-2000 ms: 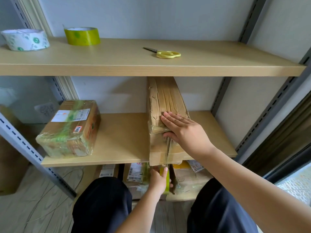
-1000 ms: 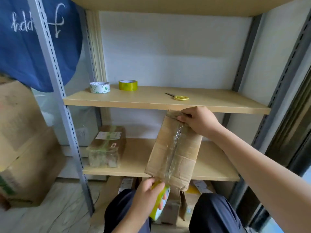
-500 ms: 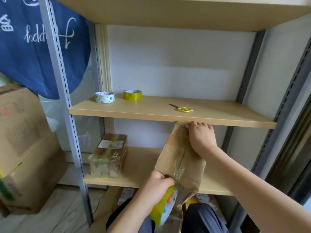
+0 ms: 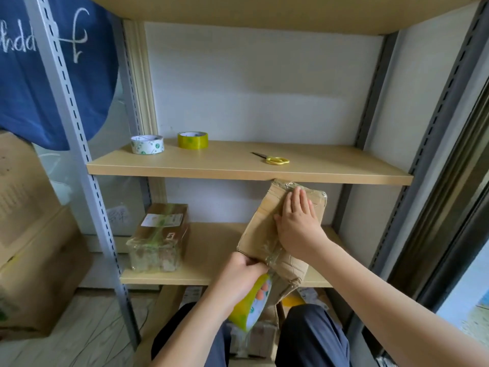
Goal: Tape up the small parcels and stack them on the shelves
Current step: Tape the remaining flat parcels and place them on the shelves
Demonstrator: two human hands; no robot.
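Note:
A worn brown cardboard parcel [image 4: 262, 229] leans tilted in front of the lower shelf [image 4: 211, 276], its top just under the middle shelf [image 4: 238, 172]. My right hand [image 4: 297, 223] lies flat on its upper face, fingers straight, over clear tape. My left hand [image 4: 239, 276] grips a yellow tape roll [image 4: 251, 305] at the parcel's lower edge, the thumb pressing the tape there. A taped parcel with a white label [image 4: 160, 234] lies on the lower shelf at the left.
On the middle shelf sit a white patterned tape roll [image 4: 147, 144], a yellow tape roll [image 4: 192, 140] and yellow-handled scissors [image 4: 275, 159]. More parcels [image 4: 254, 340] lie under the lower shelf between my knees. Large cardboard boxes [image 4: 29, 234] stand at the left beside a grey upright [image 4: 79, 144].
The parcel has been tipped up from lying on the lower shelf. My right hand slid from its top edge down onto its face. My left hand brought the tape roll up to the lower edge.

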